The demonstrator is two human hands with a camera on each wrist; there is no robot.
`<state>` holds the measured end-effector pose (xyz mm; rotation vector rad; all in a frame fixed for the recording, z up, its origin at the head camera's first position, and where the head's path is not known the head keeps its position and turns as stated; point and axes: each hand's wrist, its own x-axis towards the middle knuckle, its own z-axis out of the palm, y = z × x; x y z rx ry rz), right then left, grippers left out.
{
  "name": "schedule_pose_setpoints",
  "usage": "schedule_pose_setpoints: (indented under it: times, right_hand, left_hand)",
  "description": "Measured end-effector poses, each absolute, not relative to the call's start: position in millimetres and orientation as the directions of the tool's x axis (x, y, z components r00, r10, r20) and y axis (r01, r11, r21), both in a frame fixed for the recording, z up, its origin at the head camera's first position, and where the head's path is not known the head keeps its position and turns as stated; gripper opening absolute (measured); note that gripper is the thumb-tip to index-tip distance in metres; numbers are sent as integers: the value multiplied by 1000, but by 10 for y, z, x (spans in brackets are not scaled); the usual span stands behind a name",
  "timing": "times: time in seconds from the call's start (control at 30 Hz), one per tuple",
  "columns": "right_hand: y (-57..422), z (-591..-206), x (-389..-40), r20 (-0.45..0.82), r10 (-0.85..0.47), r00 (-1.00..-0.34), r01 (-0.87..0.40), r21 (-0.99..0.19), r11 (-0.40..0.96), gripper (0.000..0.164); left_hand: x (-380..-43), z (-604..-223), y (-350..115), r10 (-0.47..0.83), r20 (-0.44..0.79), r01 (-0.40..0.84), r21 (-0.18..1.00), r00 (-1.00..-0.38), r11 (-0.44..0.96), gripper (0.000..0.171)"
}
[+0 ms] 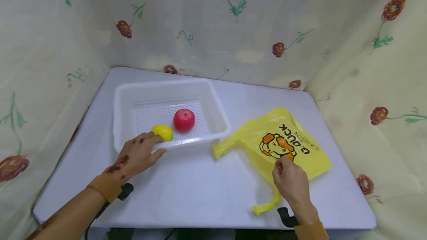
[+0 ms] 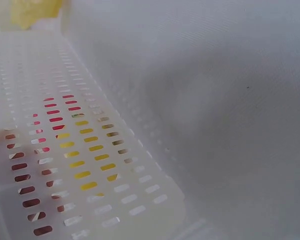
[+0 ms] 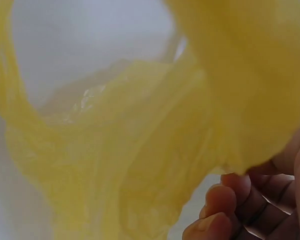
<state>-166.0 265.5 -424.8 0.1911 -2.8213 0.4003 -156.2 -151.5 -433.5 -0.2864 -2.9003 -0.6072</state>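
A white plastic basket [image 1: 220, 121] with slotted walls holds a red apple [image 1: 184, 120] and a yellow lemon [image 1: 162, 132]. At its front left, my left hand [image 1: 141, 153] grips the near rim, fingers over the inside beside the lemon and thumb outside. Through the slots in the left wrist view, the fingers, the lemon [image 2: 87, 150] and the apple [image 2: 55, 112] show in part. To the right, my right hand [image 1: 291, 179] pinches the near edge of a yellow plastic bag [image 1: 267, 129] printed with a duck. In the right wrist view, the bag [image 3: 155, 130] hangs from the fingertips [image 3: 221, 197].
A white table [image 1: 200, 192] carries everything. Cream curtains [image 1: 200, 21] with printed flowers enclose its back and sides. One bag handle [image 1: 221, 149] touches or nearly touches the basket's right front corner; another handle [image 1: 263, 208] trails toward the table's front edge.
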Motion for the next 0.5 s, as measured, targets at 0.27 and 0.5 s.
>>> schedule_pose_setpoints:
  times: [0.27,0.5]
  right_hand:
    - [2683,-4278,-1631,296,-89,-951,-169,-253,953,4]
    - [2671,-4309,-1637,349,-106,-931,-207,-266,942,4]
  left_hand:
    - [-1576,-4341,-1475,155,197,219,367,-968,904,36]
    - [-1569,-4345,-1505,141,198,207,367,-970,907,38]
